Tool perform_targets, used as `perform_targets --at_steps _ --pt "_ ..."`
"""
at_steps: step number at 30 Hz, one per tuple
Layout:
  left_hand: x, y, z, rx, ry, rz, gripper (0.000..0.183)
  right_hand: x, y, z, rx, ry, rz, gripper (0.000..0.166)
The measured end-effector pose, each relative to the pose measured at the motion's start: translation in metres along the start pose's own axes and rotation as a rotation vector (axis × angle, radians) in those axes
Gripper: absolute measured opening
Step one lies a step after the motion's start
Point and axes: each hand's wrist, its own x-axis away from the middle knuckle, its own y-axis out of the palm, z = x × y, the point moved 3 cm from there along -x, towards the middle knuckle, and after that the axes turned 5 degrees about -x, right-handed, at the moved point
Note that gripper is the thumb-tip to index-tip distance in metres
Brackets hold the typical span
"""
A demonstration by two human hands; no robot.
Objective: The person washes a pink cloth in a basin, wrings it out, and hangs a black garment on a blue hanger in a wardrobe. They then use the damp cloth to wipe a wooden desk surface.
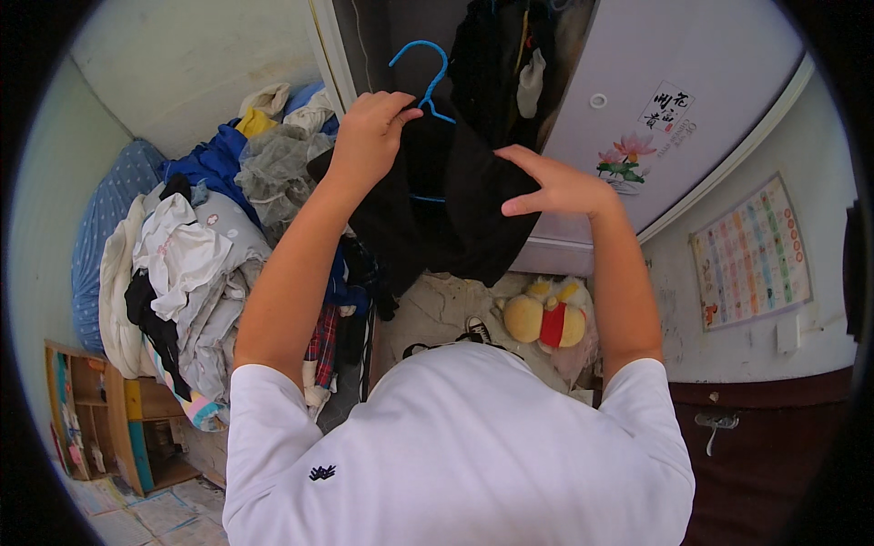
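A black garment (471,225) hangs on a blue clothes hanger (444,65) in front of me, below the open wardrobe. The hanger's hook points up, and a bit of its lower bar shows through the neck opening. With thumb and fingers, my left hand (369,133) pinches the hanger just left of its neck, where the garment's collar meets it. My right hand (563,188) is at the garment's right shoulder, thumb and forefinger spread apart against the cloth. Its other fingers are mostly hidden.
Dark clothes (478,61) hang inside the wardrobe, beside its sliding door (642,61). Clothes and bedding (225,211) are heaped at left, above a wooden shelf unit (130,423). A yellow plush toy (529,319) lies on the floor. A printed chart (751,256) hangs at right.
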Motion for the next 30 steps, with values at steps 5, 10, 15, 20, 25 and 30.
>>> perform_targets --at_steps 5,10,15,20,25,30 --pt "0.006 -0.007 -0.005 0.071 -0.019 -0.017 0.022 -0.006 0.002 0.017 -0.133 0.084 0.108 0.029" --pt "0.027 -0.042 -0.026 0.082 -0.102 -0.258 0.038 0.005 -0.014 0.037 -0.315 0.068 0.220 0.024" --pt "0.058 -0.027 -0.049 0.147 -0.164 -0.390 0.055 0.005 -0.016 0.039 -0.517 0.133 0.162 0.032" --pt "0.059 -0.026 -0.053 -0.112 -0.104 -0.144 0.064 -0.015 -0.024 0.034 -0.657 0.358 0.460 0.035" --pt "0.071 -0.006 -0.053 -0.221 -0.139 -0.112 0.060 -0.096 -0.064 0.060 -0.764 0.419 0.597 0.042" --pt "0.093 0.011 -0.027 -0.205 -0.241 -0.265 0.053 -0.231 -0.089 0.063 -0.489 0.496 0.631 0.050"
